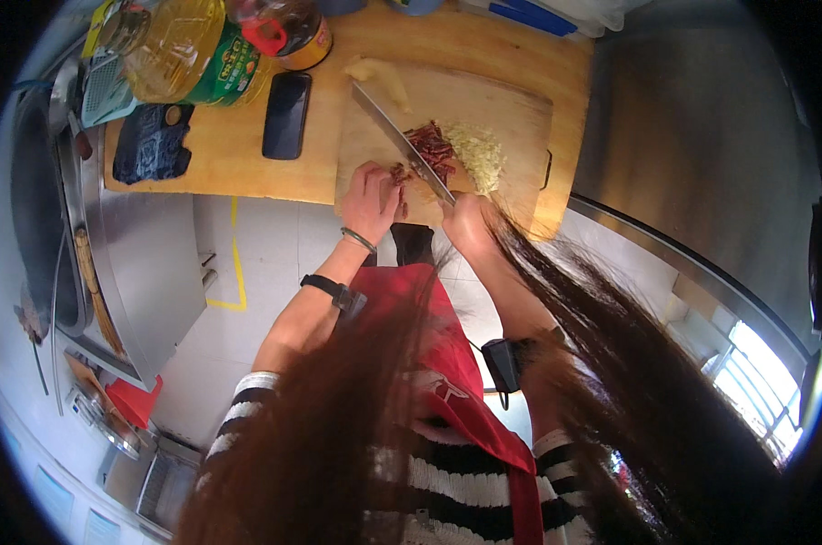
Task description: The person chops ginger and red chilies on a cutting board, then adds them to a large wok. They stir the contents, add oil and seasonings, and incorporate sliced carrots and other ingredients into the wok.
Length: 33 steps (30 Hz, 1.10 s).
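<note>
My right hand (471, 219) is closed round the handle of a kitchen knife (400, 142), whose long blade points up and left across the wooden cutting board (520, 112). Left of the blade, my left hand (372, 197) rests at the board's near edge, its fingertips against small dark red pieces (400, 174); whether it grips them is unclear. Dark red strips (432, 146), perhaps dried chilli, lie just right of the blade. Beside them is a pile of finely chopped pale yellow bits (477, 153). A pale yellow, elongated piece of food (383, 76) lies near the board's far left corner.
A black phone (287, 116) lies left of the board. Beyond it stand a large oil bottle (179, 51) and a dark sauce bottle (295, 34). A crumpled dark packet (153, 144) is at the table's left end. A big wok (43, 211) sits at far left. Long hair hangs across the lower view.
</note>
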### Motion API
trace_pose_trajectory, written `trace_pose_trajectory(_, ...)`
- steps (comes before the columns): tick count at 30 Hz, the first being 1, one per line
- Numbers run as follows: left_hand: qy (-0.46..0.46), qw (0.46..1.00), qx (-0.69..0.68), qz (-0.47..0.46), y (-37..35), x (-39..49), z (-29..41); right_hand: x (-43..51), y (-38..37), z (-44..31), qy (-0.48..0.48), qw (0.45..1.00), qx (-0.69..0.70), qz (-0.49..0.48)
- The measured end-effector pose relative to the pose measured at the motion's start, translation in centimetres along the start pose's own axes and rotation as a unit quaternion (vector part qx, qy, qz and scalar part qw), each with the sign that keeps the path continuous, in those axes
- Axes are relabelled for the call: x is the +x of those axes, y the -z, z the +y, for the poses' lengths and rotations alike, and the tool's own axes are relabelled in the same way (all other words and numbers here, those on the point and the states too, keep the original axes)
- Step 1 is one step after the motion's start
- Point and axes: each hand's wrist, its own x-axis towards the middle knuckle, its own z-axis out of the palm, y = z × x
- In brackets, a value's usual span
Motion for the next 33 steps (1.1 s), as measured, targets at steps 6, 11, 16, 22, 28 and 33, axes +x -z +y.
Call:
trace_pose_trajectory(6,0.001,1.000,0.016,-0.015,1.1,-0.9,0.5,-0.8,0.5,-1.7,0.067,0.996,-0.038,-0.034)
trace_pose_trajectory(11,-0.042,0.997,0.060,0.009,1.2,-1.1,1.4,-0.9,0.1,-1.4,0.065,0.996,-0.053,-0.042)
trace_pose_trajectory(16,0.018,0.997,0.081,0.004,0.1,-1.8,1.1,-0.2,-1.2,-0.5,0.115,0.993,-0.017,-0.032)
trace_pose_trajectory(22,-0.013,0.997,0.077,0.016,-0.2,-1.8,0.0,1.2,-3.4,-0.2,0.122,0.981,-0.096,-0.115)
trace_pose_trajectory(28,-0.030,0.994,0.088,-0.053,-0.2,-2.5,-0.6,1.3,-6.5,1.2,0.111,0.988,-0.094,-0.056)
trace_pose_trajectory(33,0.078,0.993,-0.069,-0.059,-0.8,-3.1,-1.4,2.0,-7.9,1.6,0.097,0.990,-0.083,-0.059)
